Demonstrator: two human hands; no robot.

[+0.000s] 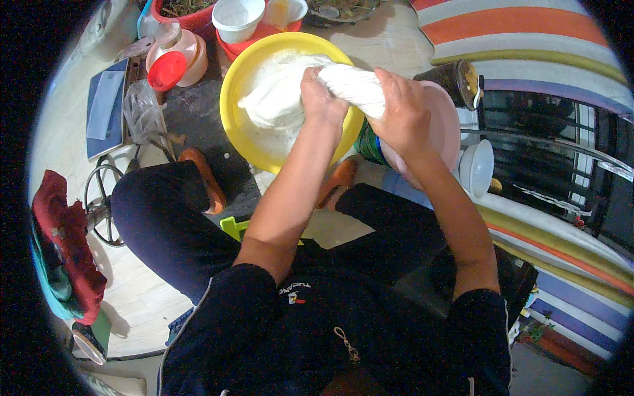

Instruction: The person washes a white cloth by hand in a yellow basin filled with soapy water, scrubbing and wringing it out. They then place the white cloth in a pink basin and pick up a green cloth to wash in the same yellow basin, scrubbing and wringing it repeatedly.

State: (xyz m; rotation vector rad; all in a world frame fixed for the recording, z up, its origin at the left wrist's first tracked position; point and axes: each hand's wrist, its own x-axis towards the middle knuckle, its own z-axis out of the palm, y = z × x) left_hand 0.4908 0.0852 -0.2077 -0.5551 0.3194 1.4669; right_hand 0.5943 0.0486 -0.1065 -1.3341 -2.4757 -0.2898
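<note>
A white wet-looking cloth [281, 92] stretches across the yellow basin [231, 125], its loose left part resting in sudsy water. Around the middle of the cloth closes my left hand [322, 99]. At its right end, above the basin's right rim, my right hand [404, 109] grips the bunched fabric. Between both hands the cloth [355, 87] is gathered and looks twisted. The palm sides and some fingers are hidden by the cloth.
Right of the yellow basin leans a pink basin [444, 125], with a pale bowl [477, 168] beside it. A lidded tub [191, 63], a red planter [191, 20] and a white container [238, 18] stand at the far left. A lime-green plastic piece [232, 228] lies between my legs.
</note>
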